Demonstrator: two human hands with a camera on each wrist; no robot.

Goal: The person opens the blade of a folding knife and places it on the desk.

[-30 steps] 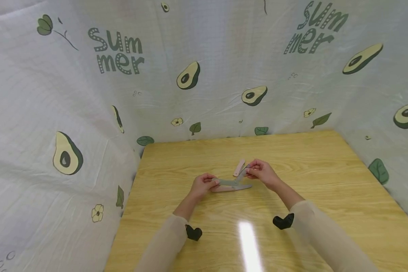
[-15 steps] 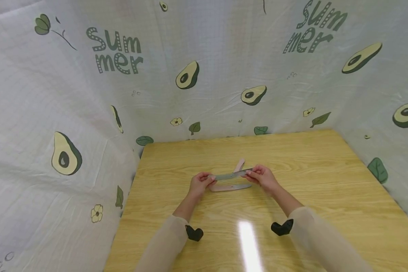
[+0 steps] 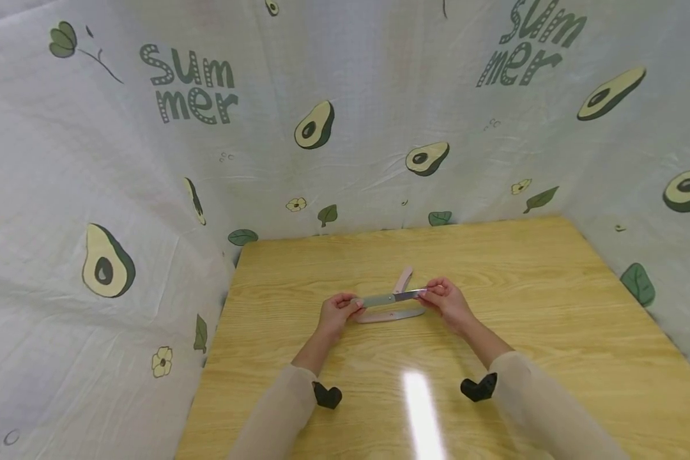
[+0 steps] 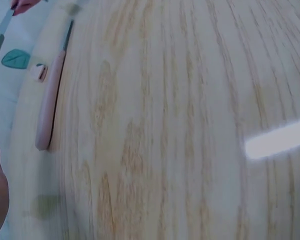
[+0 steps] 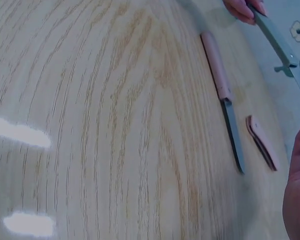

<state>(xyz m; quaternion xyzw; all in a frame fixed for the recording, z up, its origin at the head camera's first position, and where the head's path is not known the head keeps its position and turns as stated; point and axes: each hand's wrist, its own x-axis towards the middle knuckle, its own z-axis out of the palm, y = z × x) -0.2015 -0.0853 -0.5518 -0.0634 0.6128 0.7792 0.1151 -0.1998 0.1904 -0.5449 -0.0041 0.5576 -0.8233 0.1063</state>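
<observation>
Between my two hands a folding knife with a grey-green handle (image 3: 378, 299) is held up over the table, its blade (image 3: 407, 295) swung out nearly in line with the handle. My left hand (image 3: 335, 314) pinches the handle's end. With thumb and fingertips my right hand (image 3: 447, 303) pinches the blade near its tip. Just in front of it lies a pink-handled folding knife (image 5: 217, 70), unfolded, blade pointing right. Behind the green knife rests another pink folding knife (image 3: 403, 280), folded; the green knife partly overlaps it in the head view.
The wooden table (image 3: 299, 377) reaches back to a white cloth (image 3: 368, 96) printed with avocados and leaves, which hangs at the back and both sides. A bright light reflection (image 3: 422, 409) shows on the near tabletop. Black wrist devices (image 3: 326, 395) sit by both sleeves.
The green knife's blade has swung from a steep angle to nearly straight with its handle. Both hands have lifted it slightly back, off the pink unfolded knife in view.
</observation>
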